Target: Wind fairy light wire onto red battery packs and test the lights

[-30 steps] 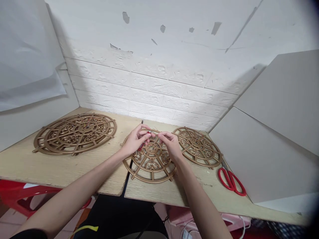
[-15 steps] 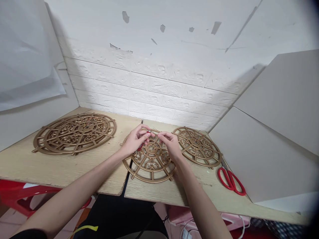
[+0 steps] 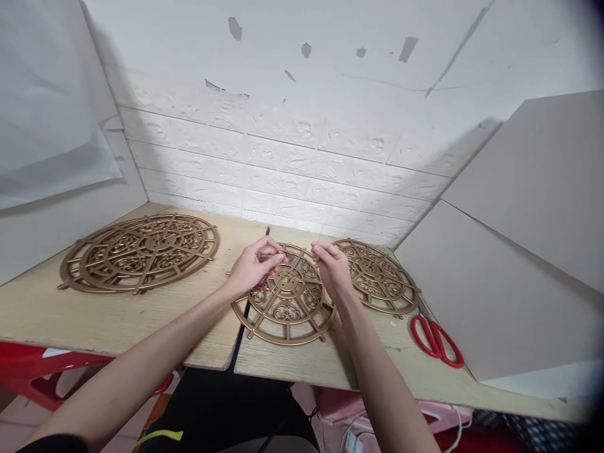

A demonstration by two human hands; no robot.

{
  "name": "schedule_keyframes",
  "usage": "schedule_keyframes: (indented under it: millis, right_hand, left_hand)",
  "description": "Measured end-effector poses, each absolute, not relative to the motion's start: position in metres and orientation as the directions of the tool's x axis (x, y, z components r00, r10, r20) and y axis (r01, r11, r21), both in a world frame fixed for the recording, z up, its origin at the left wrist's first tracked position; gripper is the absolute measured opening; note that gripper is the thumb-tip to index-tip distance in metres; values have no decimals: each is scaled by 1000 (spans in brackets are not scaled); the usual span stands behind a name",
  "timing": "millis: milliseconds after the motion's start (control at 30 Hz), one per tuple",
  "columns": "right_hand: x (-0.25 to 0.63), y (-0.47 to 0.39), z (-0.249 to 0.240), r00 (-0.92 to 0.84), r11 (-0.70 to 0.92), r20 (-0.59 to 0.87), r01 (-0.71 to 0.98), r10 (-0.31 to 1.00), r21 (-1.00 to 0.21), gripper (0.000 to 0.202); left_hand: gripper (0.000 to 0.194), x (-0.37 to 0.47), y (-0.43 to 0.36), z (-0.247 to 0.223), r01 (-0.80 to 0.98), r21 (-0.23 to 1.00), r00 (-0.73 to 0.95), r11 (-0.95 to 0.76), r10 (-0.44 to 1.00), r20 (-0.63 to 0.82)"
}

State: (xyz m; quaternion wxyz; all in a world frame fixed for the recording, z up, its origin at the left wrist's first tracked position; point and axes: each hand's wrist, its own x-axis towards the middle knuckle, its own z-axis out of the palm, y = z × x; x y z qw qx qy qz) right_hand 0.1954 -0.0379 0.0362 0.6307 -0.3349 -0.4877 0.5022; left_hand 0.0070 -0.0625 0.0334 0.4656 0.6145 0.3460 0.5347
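Observation:
My left hand (image 3: 257,264) is closed round a slim red item (image 3: 261,282), mostly hidden by the fingers, so its exact kind does not show. It hovers over the left back part of a round gold openwork panel (image 3: 287,311) with scroll ornaments. My right hand (image 3: 333,264) pinches a fine strand (image 3: 321,232), which sticks up above the fingertips; whether it is wire or thread I cannot tell. This hand is over the panel's right back edge. Thin strands lie across the panel's centre.
Stacked gold panels (image 3: 141,255) lie at the left of the wooden table (image 3: 198,327), and another gold panel (image 3: 377,280) at the right. Red-handled scissors (image 3: 436,340) rest near the right board (image 3: 500,264). A white brick-pattern wall (image 3: 283,151) stands behind.
My right hand has moved right and away from my left hand, with the fine strand between its fingers. My left hand has stayed almost in place with the red item.

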Motion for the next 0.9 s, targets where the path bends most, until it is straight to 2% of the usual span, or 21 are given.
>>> schedule_keyframes:
  millis: [133,300,667,767,900]
  right_hand:
    - [196,-38,39,14,260,274,-365,962,-894,18]
    - [195,-42,44,-53,221,267,-420,962,-880,17]
    - [200,-44,49,-7,239,273,-465,962,-852,21]
    - [197,-47,46,-70,239,290,-401,954,-884,18]
    - [188,-52,41,-206,281,314,-174,927,-944,17]
  left_hand:
    - [27,6,-61,37,-16,925,133,-379,916,377]
    - [26,7,-64,42,-36,925,126,-379,916,380]
    - [26,7,-61,34,3,927,165,-374,915,369]
    - [25,7,-62,32,29,918,182,-395,905,384]
    - [24,6,-61,28,55,905,180,-421,896,406]
